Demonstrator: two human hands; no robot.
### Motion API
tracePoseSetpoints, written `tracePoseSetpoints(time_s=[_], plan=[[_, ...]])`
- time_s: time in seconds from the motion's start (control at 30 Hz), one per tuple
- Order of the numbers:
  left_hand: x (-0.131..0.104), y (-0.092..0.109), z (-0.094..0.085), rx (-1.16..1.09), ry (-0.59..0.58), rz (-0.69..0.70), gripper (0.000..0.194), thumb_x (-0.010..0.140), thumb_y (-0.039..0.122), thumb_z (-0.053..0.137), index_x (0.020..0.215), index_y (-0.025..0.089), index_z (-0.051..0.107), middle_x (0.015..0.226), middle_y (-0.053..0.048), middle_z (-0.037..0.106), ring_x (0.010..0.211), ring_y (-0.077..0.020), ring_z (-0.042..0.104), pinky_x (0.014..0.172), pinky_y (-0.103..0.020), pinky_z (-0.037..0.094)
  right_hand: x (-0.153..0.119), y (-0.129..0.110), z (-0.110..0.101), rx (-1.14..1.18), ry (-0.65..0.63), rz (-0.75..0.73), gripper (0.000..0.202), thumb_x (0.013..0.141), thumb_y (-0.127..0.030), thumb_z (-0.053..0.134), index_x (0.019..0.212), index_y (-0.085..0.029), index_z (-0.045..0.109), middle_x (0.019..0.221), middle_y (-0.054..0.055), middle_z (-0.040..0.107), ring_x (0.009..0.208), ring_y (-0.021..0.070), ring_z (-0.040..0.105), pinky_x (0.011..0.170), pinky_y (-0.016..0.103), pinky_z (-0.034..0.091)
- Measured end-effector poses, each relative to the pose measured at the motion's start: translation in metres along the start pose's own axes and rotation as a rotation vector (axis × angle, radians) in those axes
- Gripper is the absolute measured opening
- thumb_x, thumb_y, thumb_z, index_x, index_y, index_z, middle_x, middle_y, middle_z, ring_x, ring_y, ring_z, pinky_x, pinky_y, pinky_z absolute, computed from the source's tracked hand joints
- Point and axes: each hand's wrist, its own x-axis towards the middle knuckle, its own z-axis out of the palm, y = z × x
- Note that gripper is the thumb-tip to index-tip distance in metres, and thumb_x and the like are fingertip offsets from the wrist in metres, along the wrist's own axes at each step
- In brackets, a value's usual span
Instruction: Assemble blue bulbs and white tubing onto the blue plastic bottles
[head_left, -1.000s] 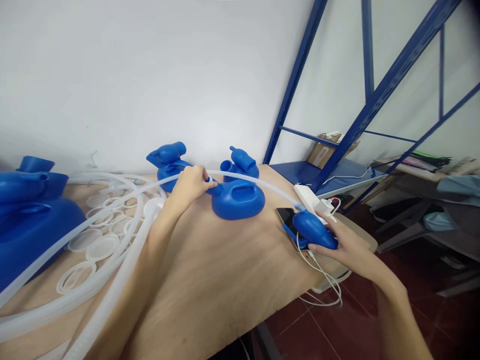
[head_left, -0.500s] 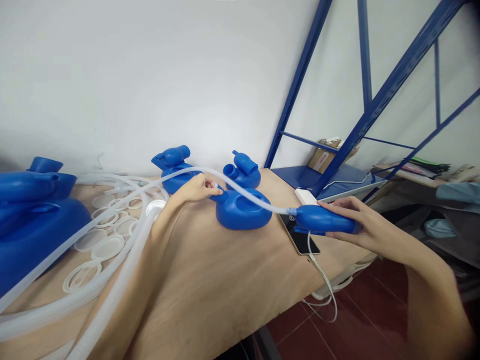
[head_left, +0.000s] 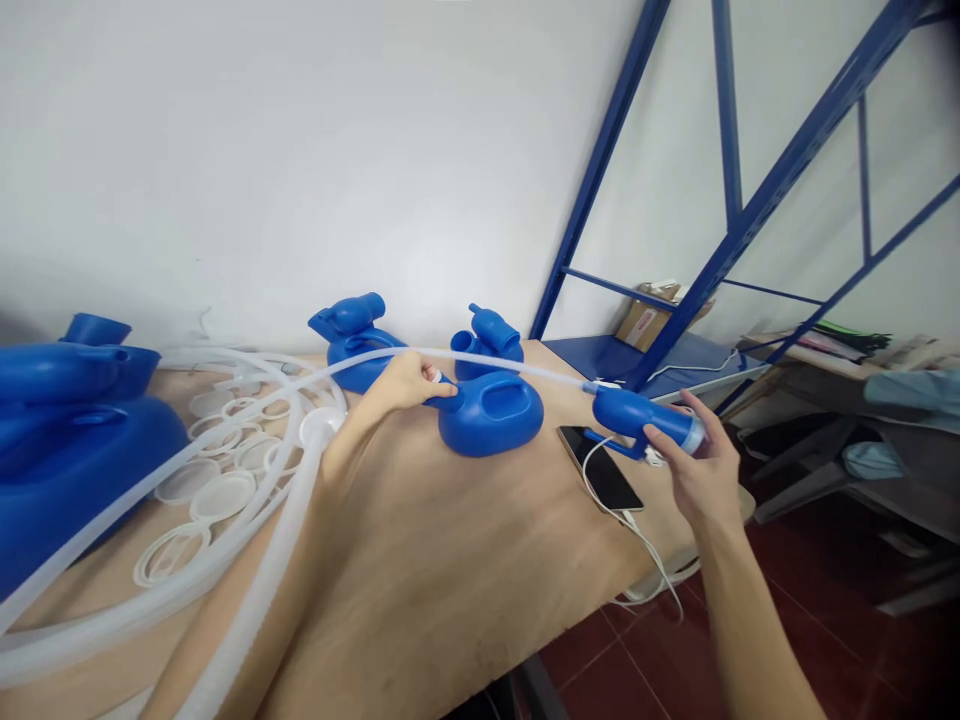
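Running past the left hand [head_left: 409, 382], a clear hose [head_left: 510, 367] is joined to the tip of the bottle [head_left: 637, 412], which is grasped in the right hand [head_left: 701, 465] above the worktop [head_left: 450, 540] near its right edge. The neck of the middle jug [head_left: 491, 415] is pinched in the left hand, a white piece showing at the fingers. Beside the bottle, a phone [head_left: 607, 475] is plugged into a cable [head_left: 660, 568]; lids [head_left: 223, 497] are spread toward the left edge.
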Motion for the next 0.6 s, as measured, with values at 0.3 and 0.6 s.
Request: tracePoseSetpoints(time_s=[0.3,0.6], plan=[[0.001,0.004,-0.002,0.083,0.042,-0.001,0.056,0.059,0.042,0.09,0.052,0.022,0.039,0.049,0.007,0.038,0.053,-0.0114,0.034,0.055,-0.031,0.023,0.017,-0.004,-0.032,0.258,0.199,0.197,0.044,0.068,-0.069,0.082,0.076,-0.033,0.059,0.094,0.001,0.07,0.102,0.0277,0.074,0.115,0.056,0.053],[-0.002,0.005,-0.008,0.034,-0.037,-0.044,0.049,0.06,0.051,0.09,0.053,0.021,0.051,0.051,0.004,0.051,0.054,-0.0134,0.045,0.053,-0.03,0.029,-0.002,0.017,-0.01,0.36,0.036,0.342,0.064,0.078,-0.089,0.06,0.098,-0.029,0.07,0.123,0.007,0.072,0.118,0.0262,0.071,0.106,0.05,0.06]])
